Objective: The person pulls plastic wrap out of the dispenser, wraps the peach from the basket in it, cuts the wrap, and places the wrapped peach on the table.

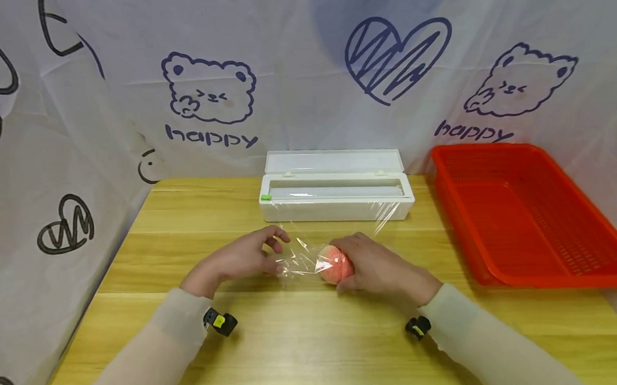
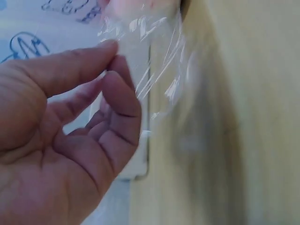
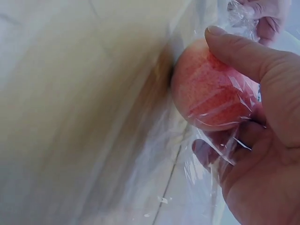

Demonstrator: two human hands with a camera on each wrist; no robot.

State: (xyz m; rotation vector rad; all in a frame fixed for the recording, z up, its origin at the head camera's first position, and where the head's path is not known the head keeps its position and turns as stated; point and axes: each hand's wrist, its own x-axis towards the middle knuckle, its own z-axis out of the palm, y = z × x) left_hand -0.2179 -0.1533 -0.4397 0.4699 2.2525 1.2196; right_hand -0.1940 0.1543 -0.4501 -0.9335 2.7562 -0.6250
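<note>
My right hand (image 1: 376,267) grips a round pink-red peach (image 1: 334,265) from its right side. Clear cling film (image 1: 302,261) lies over part of the peach and stretches back toward a white dispenser box (image 1: 335,208). My left hand (image 1: 244,257) is left of the peach and pinches the film between thumb and fingertips. The left wrist view shows the film (image 2: 161,79) creased beyond those fingertips. Seen from the right wrist, the peach (image 3: 211,86) sits between thumb and fingers, with film creased against its skin.
The dispenser's lid (image 1: 333,161) stands raised at the back, and a film roll (image 1: 334,192) lies inside. A red plastic basket (image 1: 470,231) stands at the right of the wooden table (image 1: 315,341). White printed cloth (image 1: 303,72) hangs behind and at the left.
</note>
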